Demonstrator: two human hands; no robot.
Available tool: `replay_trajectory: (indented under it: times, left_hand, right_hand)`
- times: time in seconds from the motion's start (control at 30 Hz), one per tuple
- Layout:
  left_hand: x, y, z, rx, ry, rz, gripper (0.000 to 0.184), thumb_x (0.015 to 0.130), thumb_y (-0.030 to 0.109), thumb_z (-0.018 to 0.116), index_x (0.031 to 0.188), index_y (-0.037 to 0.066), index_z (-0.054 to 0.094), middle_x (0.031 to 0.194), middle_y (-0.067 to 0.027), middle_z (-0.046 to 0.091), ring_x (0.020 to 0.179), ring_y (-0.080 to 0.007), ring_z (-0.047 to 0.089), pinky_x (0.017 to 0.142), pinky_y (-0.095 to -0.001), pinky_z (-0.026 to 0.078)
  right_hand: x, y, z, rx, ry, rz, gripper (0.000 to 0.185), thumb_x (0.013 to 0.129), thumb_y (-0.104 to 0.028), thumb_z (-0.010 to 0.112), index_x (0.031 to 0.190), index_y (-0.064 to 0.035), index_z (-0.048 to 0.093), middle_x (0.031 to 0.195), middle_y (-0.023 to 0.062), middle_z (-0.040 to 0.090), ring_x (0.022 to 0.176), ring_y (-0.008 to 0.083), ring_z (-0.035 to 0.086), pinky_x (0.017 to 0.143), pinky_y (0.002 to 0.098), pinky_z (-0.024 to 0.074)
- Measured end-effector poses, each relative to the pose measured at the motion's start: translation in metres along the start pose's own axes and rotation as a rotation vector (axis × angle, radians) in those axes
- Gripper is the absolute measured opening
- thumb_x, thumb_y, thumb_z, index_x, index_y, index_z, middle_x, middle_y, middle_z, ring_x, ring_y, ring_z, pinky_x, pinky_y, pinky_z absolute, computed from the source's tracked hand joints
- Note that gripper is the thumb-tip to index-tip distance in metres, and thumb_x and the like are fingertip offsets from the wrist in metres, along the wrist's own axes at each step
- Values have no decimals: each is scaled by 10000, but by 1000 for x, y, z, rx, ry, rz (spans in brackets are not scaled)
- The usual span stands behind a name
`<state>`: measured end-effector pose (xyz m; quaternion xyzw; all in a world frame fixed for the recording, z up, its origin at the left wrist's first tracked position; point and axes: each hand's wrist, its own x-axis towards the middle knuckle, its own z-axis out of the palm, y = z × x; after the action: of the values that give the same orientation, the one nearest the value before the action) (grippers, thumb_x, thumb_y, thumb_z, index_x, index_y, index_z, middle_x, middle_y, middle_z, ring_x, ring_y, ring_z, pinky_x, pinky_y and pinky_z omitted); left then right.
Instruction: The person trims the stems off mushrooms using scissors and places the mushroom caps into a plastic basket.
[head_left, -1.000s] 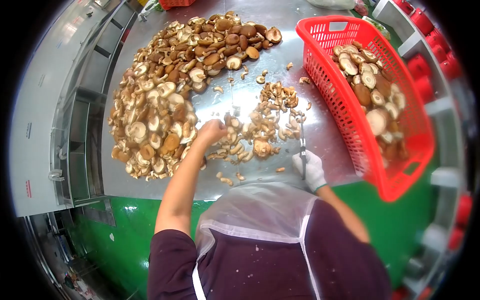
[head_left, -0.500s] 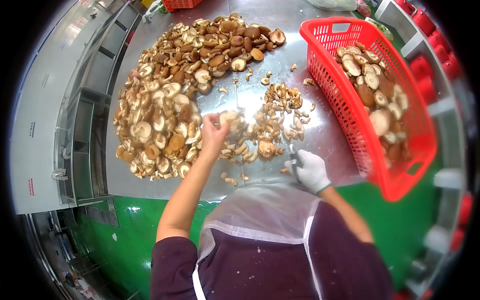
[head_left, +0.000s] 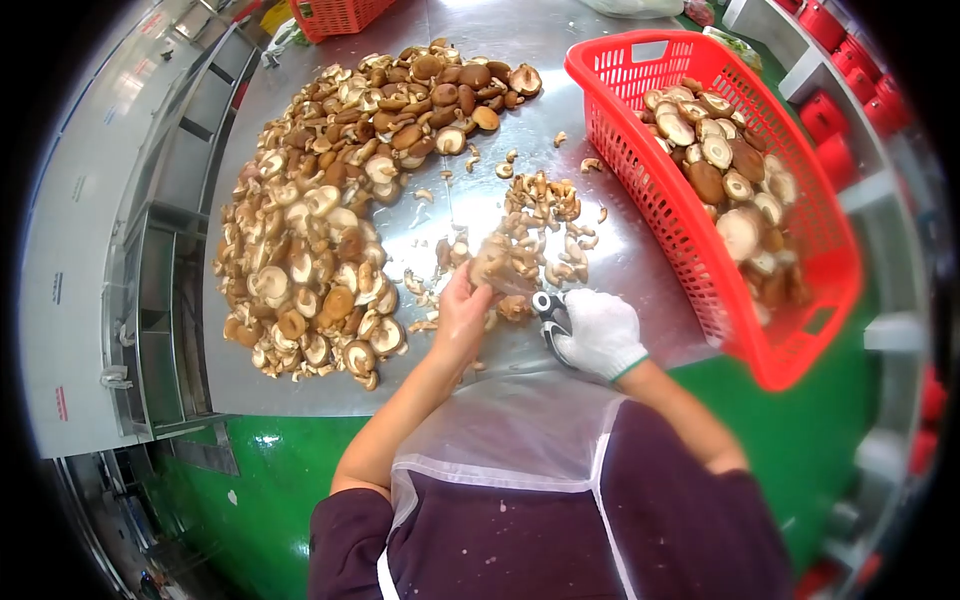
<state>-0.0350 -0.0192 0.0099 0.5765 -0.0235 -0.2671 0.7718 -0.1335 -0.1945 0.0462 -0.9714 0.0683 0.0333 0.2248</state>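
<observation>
My bare left hand (head_left: 465, 312) holds a mushroom (head_left: 490, 265), blurred by motion, over the small heap of cut stems. My right hand (head_left: 600, 330), in a white glove, is closed around scissors (head_left: 550, 318) with dark handles, just right of the mushroom; their blades are hard to make out. Behind both hands lie loose mushroom stems (head_left: 540, 205). A large pile of whole brown mushrooms (head_left: 320, 220) spreads over the left and back of the metal table. Mushroom caps (head_left: 738, 232) lie in the red basket on the right.
The red perforated basket (head_left: 680, 235) stands tilted along the right of the steel table (head_left: 650, 300). Another red basket (head_left: 340, 14) and a plastic bag (head_left: 635, 6) are at the far edge. Shelves with red containers (head_left: 822, 115) stand beyond on the right.
My left hand has picked up a mushroom from the pile side and brought it right, toward my right hand. My right hand has moved left and inward with the scissors.
</observation>
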Motion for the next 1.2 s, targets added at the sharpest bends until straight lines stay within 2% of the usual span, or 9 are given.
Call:
replay_trajectory:
  times: [0.1, 0.2, 0.5, 0.63, 0.7, 0.77, 1.0, 1.13, 1.2]
  left_hand:
    - [-7, 11, 7, -1, -24, -87, 357, 923, 6, 434, 1279, -2, 458, 1192, -73, 582, 1061, -145, 586, 872, -282, 510]
    - [-14, 18, 12, -42, -52, -88, 357, 932, 14, 411, 1286, 10, 459, 1202, -67, 580, 1062, -146, 586, 871, -277, 513]
    - [-8, 5, -3, -13, 3, -127, 319, 923, 10, 403, 1229, -10, 490, 1139, -81, 601, 1017, -162, 610, 880, -293, 532]
    - [-9, 8, -1, 17, 22, -222, 321, 907, -11, 387, 1207, -31, 497, 1132, -102, 601, 1001, -177, 618, 859, -297, 549]
    - [-5, 9, -1, 28, 58, -293, 323, 903, -17, 382, 1204, -38, 498, 1132, -112, 601, 996, -184, 621, 848, -301, 556]
    - [-3, 4, -5, -2, 55, -282, 322, 903, -18, 380, 1202, -43, 495, 1130, -118, 600, 985, -190, 625, 835, -297, 562]
    - [-3, 1, 6, 31, 29, -285, 316, 920, 3, 381, 1215, -29, 488, 1114, -117, 606, 959, -182, 632, 809, -277, 567]
    - [-8, 1, 12, 76, -16, -252, 312, 925, 12, 387, 1219, -17, 487, 1105, -107, 607, 962, -167, 628, 806, -266, 563]
    - [-11, 0, 12, 55, -14, -224, 311, 925, 12, 391, 1220, -16, 487, 1100, -103, 607, 963, -163, 626, 801, -260, 562]
  right_hand:
    - [1, 8, 4, -19, 29, -36, 253, 783, -332, 624, 807, -80, 620, 764, 155, 630, 716, 346, 629, 651, 451, 503]
    - [3, 13, 14, -27, 35, -52, 250, 784, -332, 624, 792, -82, 626, 750, 156, 632, 698, 347, 631, 637, 452, 505]
    - [-1, 15, 25, -13, 20, -65, 264, 805, -352, 601, 740, -98, 632, 693, 142, 632, 648, 342, 630, 591, 446, 501]
    - [-6, 21, 39, 10, 95, -93, 274, 812, -348, 596, 720, -95, 645, 658, 146, 631, 610, 332, 633, 556, 439, 505]
    - [-9, 28, 50, 48, 88, -31, 278, 811, -359, 599, 737, -95, 645, 660, 147, 632, 613, 333, 634, 561, 443, 505]
    - [-15, 34, 50, 72, 53, 39, 289, 799, -380, 616, 764, -94, 643, 661, 143, 634, 619, 336, 635, 581, 447, 508]
    - [-19, 26, 24, 29, -15, 6, 281, 768, -366, 629, 775, -86, 652, 714, 139, 647, 648, 319, 641, 610, 432, 518]
    - [-15, 23, 30, 29, 64, -31, 271, 771, -365, 621, 737, -96, 631, 699, 149, 633, 652, 344, 631, 587, 444, 505]
    - [-12, 21, 31, 6, 1, -18, 288, 790, -373, 606, 758, -89, 638, 716, 149, 642, 667, 337, 636, 620, 441, 510]
